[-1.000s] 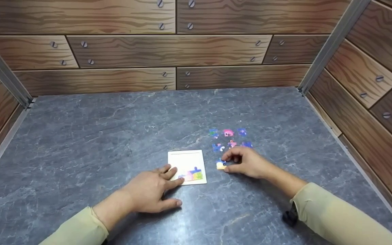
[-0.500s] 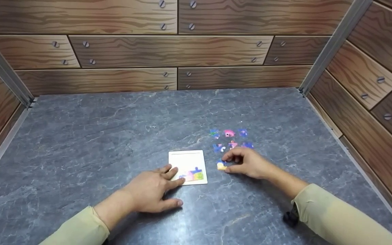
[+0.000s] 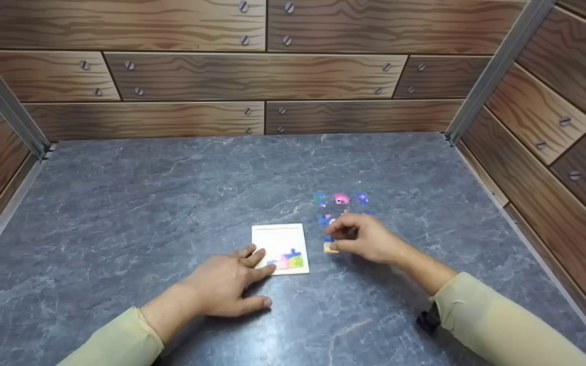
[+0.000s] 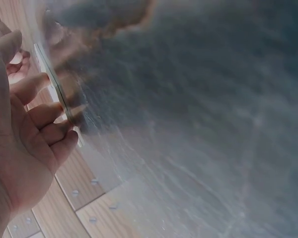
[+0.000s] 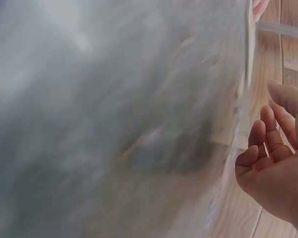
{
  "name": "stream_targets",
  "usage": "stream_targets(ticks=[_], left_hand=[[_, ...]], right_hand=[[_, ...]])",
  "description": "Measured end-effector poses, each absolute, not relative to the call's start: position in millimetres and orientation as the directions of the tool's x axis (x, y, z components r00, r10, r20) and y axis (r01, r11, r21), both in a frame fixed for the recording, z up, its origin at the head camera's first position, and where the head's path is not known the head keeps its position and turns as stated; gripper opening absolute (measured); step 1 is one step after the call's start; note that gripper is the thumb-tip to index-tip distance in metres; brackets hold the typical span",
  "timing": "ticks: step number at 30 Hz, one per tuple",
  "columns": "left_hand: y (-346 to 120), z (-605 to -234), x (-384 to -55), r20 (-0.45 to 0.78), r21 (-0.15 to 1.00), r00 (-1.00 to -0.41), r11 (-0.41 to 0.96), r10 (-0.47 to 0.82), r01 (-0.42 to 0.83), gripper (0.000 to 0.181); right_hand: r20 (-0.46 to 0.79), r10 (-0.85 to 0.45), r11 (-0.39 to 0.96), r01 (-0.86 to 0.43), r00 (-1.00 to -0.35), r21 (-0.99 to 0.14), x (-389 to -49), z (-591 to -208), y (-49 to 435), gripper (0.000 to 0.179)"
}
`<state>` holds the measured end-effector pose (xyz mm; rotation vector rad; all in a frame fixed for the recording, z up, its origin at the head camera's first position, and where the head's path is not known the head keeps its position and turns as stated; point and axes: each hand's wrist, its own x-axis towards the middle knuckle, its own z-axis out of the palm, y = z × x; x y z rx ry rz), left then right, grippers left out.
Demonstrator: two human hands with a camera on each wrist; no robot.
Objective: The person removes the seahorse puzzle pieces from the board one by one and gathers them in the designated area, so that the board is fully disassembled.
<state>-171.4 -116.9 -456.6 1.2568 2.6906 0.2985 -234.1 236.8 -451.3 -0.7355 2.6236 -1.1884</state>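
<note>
My left hand (image 3: 229, 284) lies with extended fingers on the left edge of a white puzzle tray (image 3: 275, 239). Joined pink, blue and green jigsaw pieces (image 3: 293, 260) fill the tray's lower part, and a fingertip covers their left end. To the right of the tray my right hand (image 3: 372, 239) hovers close over a yellow and blue jigsaw piece (image 3: 329, 247), thumb overlapping it. In the right wrist view, thumb and fingertips stand apart with nothing seen between them. In the left wrist view, fingertips meet the thin tray edge (image 4: 57, 91).
Beyond my right hand lie loose jigsaw pieces in rows: a green and blue one (image 3: 319, 197), a pink one (image 3: 342, 199) and a blue one (image 3: 362, 197) at the back. A blue piece (image 3: 323, 220) sits nearer, others partly hidden. Wood-patterned walls (image 3: 252, 76) enclose the grey tabletop (image 3: 145, 203).
My right hand has shifted slightly left and away from me, its thumb now over the yellow and blue jigsaw piece, which looks unmoved. The left hand and tray stay put.
</note>
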Motion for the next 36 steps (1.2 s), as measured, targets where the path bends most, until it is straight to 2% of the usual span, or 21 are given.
stream_targets(ticks=[8, 13, 20, 27, 36], left_hand=[[-115.2, -456.5, -174.2, -0.066, 0.280, -0.643, 0.633, 0.763, 0.722, 0.071], [-115.0, -456.3, -173.6, -0.055, 0.256, -0.638, 0.629, 0.768, 0.734, 0.069], [-112.6, -453.9, -171.3, -0.069, 0.190, -0.630, 0.631, 0.773, 0.752, 0.069], [-111.3, -455.3, -171.9, -0.055, 0.239, -0.634, 0.627, 0.771, 0.742, 0.066], [-114.3, -457.0, -172.4, -0.045, 0.246, -0.623, 0.613, 0.781, 0.750, 0.065]], right_hand=[[0.070, -0.582, 0.513, -0.433, -0.810, -0.741, -232.2, -445.5, 198.4, 0.028], [0.063, -0.607, 0.490, -0.435, -0.792, -0.755, -233.6, -446.9, 181.2, 0.026], [0.046, -0.620, 0.488, -0.430, -0.783, -0.760, -235.5, -447.1, 170.2, 0.025], [0.051, -0.619, 0.463, -0.417, -0.784, -0.782, -236.2, -450.3, 169.0, 0.023], [0.024, -0.627, 0.483, -0.413, -0.779, -0.772, -239.4, -450.0, 163.7, 0.025]])
